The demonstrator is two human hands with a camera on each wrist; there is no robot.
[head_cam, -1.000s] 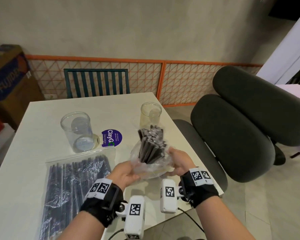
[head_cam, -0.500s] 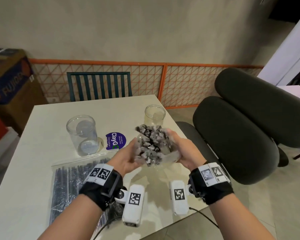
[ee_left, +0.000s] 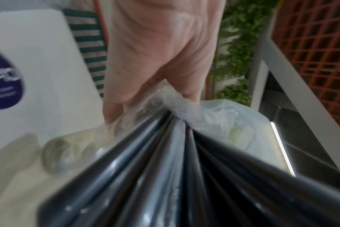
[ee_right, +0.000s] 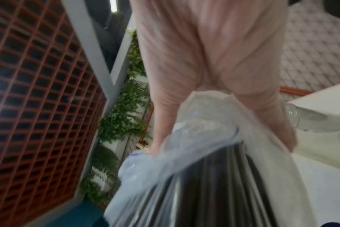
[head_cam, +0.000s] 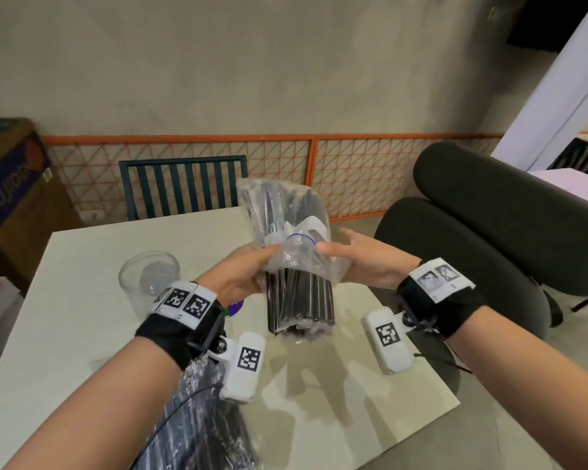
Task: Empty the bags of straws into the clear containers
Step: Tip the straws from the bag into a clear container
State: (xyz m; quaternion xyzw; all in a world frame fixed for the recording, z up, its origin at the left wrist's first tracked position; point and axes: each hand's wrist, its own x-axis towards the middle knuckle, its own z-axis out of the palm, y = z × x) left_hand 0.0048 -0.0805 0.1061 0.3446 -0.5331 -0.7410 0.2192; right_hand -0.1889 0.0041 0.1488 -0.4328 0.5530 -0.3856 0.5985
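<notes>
Pale worktop (head_cam: 82, 334) lies under my hands. Between them I hold a bag of straws (head_cam: 286, 232) upright: my left hand (head_cam: 241, 276) and right hand (head_cam: 364, 262) pinch its plastic while black straws (head_cam: 299, 303) hang below. One clear container (head_cam: 146, 276) stands just beyond my left wrist.

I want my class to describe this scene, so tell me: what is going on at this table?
A person is holding a clear bag of black straws upright over the white table, the left hand and right hand both gripping the plastic around its middle. The straws' lower ends stick out below the bag. An empty clear container stands on the table beside the left hand. A second, flat bag of straws lies under the left forearm.
</notes>
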